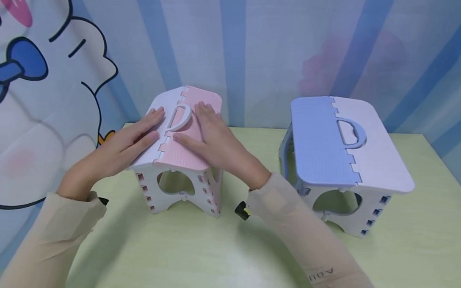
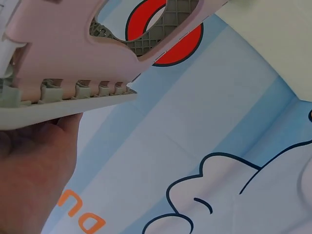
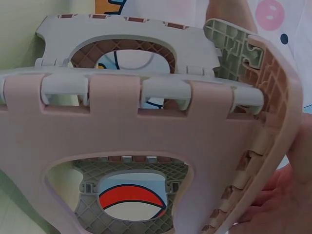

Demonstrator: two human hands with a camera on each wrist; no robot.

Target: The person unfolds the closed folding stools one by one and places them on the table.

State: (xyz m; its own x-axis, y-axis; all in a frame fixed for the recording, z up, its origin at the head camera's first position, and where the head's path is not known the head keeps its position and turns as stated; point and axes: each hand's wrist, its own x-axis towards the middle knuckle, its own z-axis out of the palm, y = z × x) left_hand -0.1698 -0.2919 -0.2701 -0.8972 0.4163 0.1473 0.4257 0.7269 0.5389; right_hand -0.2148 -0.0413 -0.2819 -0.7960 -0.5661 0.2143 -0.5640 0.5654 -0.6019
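Observation:
A pink-and-white folding step stool (image 1: 186, 158) stands on its legs at the left of the table, its two top panels slightly peaked along the middle seam. My left hand (image 1: 117, 147) rests with straight fingers on the white panel. On the pink panel lies my right hand (image 1: 220, 143), fingers extended and thumb spread toward the seam. The white carry handle (image 1: 182, 117) sits between both hands. In the left wrist view, the hand (image 2: 41, 170) is against the white panel's outer face. The right wrist view shows the pink leg (image 3: 126, 136) and hinges, with the fingers partly hidden behind the panel.
A blue-and-white folding stool (image 1: 322, 147) stands opened to the right, its top level and its blue handle (image 1: 358, 133) lying on it. Behind the light green table (image 1: 211, 253) hangs a striped blue curtain (image 1: 231, 55) with cartoon figures.

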